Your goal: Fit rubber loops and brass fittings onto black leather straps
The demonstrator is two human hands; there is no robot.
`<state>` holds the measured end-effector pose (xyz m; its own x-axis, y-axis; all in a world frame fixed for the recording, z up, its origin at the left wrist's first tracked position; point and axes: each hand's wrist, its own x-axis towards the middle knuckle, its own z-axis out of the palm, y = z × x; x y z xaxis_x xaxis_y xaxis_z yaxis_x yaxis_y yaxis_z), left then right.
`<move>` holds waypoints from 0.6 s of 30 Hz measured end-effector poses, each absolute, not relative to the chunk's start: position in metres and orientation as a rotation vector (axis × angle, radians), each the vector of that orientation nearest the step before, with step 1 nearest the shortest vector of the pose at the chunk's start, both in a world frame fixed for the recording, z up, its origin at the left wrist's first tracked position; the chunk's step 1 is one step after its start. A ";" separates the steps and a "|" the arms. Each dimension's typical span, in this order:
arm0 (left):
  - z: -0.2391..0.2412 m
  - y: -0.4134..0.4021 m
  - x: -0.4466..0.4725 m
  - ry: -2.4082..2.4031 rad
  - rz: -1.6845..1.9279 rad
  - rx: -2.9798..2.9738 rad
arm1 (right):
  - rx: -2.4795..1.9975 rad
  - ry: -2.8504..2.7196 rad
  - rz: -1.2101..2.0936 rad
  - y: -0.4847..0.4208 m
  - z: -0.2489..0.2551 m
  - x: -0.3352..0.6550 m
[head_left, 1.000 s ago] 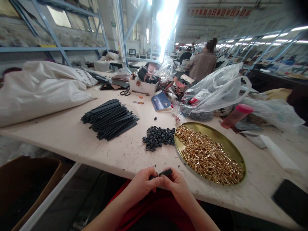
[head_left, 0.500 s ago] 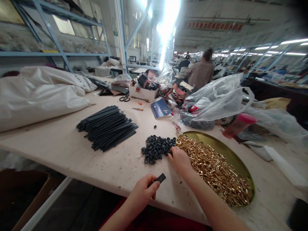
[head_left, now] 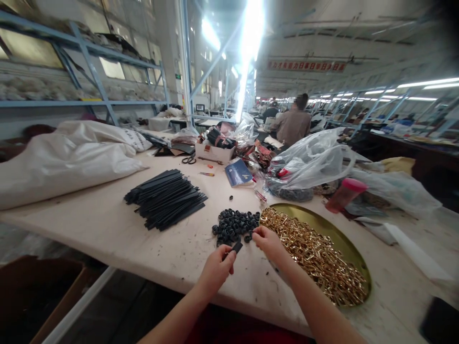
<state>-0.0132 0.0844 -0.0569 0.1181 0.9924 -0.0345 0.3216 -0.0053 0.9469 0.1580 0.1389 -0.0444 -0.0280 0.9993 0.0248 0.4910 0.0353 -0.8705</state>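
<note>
My left hand (head_left: 216, 268) is closed around a short black strip (head_left: 237, 247), whose end sticks out past the thumb and forefinger. Close by on the right, my right hand (head_left: 270, 244) has its thumb and fingers pinched together at the edge of a pile of small black loops (head_left: 231, 224). Dark loops lie right at those fingertips, and I cannot make out whether one is held. Beside the right forearm is a round gold tray (head_left: 353, 248) heaped with small gold metal pieces (head_left: 315, 253). A stack of long flat black strips (head_left: 167, 198) lies to the left.
Behind the pile are a single loop (head_left: 231, 197), a blue booklet (head_left: 238, 173), scissors (head_left: 189, 160) and a white box (head_left: 215, 153). A clear plastic bag (head_left: 315, 160) and a pink-lidded bottle (head_left: 346, 195) stand right; a white sack (head_left: 79, 153) lies left. A person (head_left: 293, 124) sits farther back.
The camera has tilted up slightly. My left hand has moved up and closer to the loops with the black strip. My right hand has drawn back slightly from the pile, its fingers still pinched.
</note>
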 end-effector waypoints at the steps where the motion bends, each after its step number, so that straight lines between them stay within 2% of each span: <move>1: -0.055 0.085 -0.012 1.352 0.953 1.486 | -1.481 -1.586 1.047 0.131 -0.041 0.155; 6: -0.050 0.079 -0.005 1.331 0.929 1.519 | -1.238 -1.432 1.489 0.092 -0.035 0.145; 14: -0.053 0.065 -0.005 1.376 0.768 1.646 | -1.080 -1.258 1.640 0.076 -0.048 0.143; 18: -0.061 0.071 -0.009 1.427 0.681 1.796 | -1.199 -1.290 1.683 0.083 -0.058 0.146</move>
